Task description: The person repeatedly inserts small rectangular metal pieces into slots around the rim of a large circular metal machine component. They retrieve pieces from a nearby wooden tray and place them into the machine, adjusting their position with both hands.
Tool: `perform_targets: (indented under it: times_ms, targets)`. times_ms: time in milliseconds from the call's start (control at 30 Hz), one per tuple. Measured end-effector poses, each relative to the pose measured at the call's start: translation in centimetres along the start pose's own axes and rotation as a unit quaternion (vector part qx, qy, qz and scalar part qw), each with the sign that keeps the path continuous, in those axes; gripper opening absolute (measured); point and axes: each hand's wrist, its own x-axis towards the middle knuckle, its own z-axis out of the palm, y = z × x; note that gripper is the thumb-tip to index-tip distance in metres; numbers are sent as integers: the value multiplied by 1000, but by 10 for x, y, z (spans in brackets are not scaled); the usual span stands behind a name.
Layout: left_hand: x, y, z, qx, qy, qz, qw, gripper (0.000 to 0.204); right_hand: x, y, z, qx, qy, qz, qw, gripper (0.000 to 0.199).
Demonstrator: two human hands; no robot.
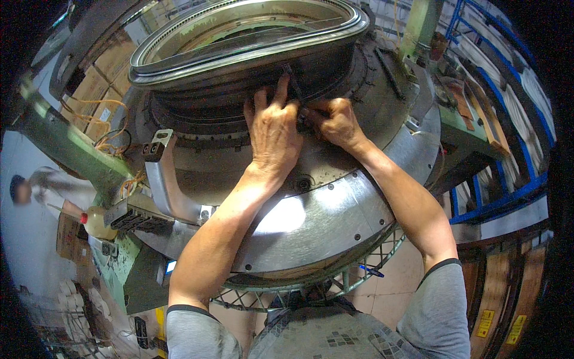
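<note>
Both of my hands work at the foot of a dark round cylinder wall (209,99) on a large round metal machine. My left hand (275,137) lies with its back up, fingers spread and reaching onto the wall. Its index finger touches a thin dark strip (293,81) that stands against the cylinder. Just to the right, my right hand (339,124) is closed in a pinch near the strip's lower end. What lies between those fingertips is too dark and small to make out. A shiny metal ring (251,60) tops the cylinder above my hands.
A curved metal bracket (170,176) rises left of my forearm. Green posts (78,146) flank the machine; a bottle with a red cap (98,222) stands at left. Blue racks (502,107) are on the right. Another person (57,188) is at far left.
</note>
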Motion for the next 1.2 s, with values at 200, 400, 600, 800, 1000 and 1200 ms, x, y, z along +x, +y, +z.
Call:
perform_targets:
  times_ms: [200, 400, 600, 800, 1000, 1200]
  targets:
    - [1, 1, -3, -2, 21, 12, 1000, 36, 0, 1, 1, 0, 7, -23, 1000, 11]
    - [-1, -3, 1, 2, 7, 15, 1000, 37, 0, -1, 1, 13, 8, -22, 1000, 10]
    - [-1, -5, 3, -5, -7, 10, 1000, 39, -1, -3, 1, 7, 1, -9, 1000, 11]
    - [-1, -2, 0, -10, -18, -3, 1000, 37, -1, -5, -2, 9, -9, 5, 1000, 13]
    - [0, -1, 0, -11, -14, -3, 1000, 39, 0, -2, 0, 14, -2, 4, 1000, 14]
    - [0, -2, 0, -12, -16, -1, 1000, 40, 1, 3, 2, -12, 5, -11, 1000, 11]
